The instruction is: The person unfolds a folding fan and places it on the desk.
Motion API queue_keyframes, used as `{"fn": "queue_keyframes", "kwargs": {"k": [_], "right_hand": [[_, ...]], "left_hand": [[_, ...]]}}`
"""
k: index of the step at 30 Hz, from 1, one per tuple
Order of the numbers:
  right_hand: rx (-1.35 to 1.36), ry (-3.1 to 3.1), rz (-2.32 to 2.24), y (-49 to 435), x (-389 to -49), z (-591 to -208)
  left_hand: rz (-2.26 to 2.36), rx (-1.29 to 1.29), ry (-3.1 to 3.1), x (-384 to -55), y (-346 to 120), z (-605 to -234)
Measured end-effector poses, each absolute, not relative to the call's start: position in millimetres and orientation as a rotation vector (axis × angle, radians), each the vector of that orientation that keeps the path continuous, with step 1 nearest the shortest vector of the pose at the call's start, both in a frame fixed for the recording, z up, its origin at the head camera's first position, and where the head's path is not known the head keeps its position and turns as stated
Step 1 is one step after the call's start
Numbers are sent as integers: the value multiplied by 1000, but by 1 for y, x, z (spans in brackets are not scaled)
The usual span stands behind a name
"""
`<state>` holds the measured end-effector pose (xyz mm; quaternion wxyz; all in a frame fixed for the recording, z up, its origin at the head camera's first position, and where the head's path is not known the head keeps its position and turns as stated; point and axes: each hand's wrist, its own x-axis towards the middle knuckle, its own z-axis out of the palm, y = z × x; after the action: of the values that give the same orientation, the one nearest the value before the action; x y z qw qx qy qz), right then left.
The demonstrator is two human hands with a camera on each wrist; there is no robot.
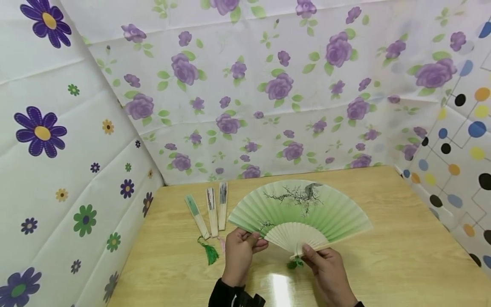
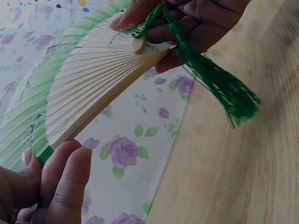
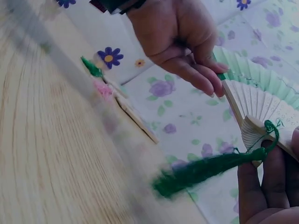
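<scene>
Your left hand (image 1: 242,253) pinches one edge of the pleated green fan (image 1: 297,207), lower right of centre in the head view; your right hand (image 1: 327,270) grips its pale slatted base. Slim folded fans (image 1: 212,213) lie left on the wood-grained bench (image 1: 165,260).

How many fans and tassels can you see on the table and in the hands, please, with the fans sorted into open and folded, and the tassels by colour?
Open fan: 1
Folded fans: 3
Green tassels: 2
Pink tassel: 1
Total in view: 7
</scene>
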<state>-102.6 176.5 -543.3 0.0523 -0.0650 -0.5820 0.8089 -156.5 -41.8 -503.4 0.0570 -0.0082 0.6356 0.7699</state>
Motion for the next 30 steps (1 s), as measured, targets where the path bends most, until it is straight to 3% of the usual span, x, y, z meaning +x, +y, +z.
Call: {"fn": "queue_keyframes", "kwargs": {"k": [16,30], "right_hand": [[-409,-1423,2542,168,-101,-537],[-142,-1735,2545,194,-107,-537]], "left_hand": [[2437,-33,1868,-149,-31,-504],[2343,-5,2007,-152,-45,-491]]}}
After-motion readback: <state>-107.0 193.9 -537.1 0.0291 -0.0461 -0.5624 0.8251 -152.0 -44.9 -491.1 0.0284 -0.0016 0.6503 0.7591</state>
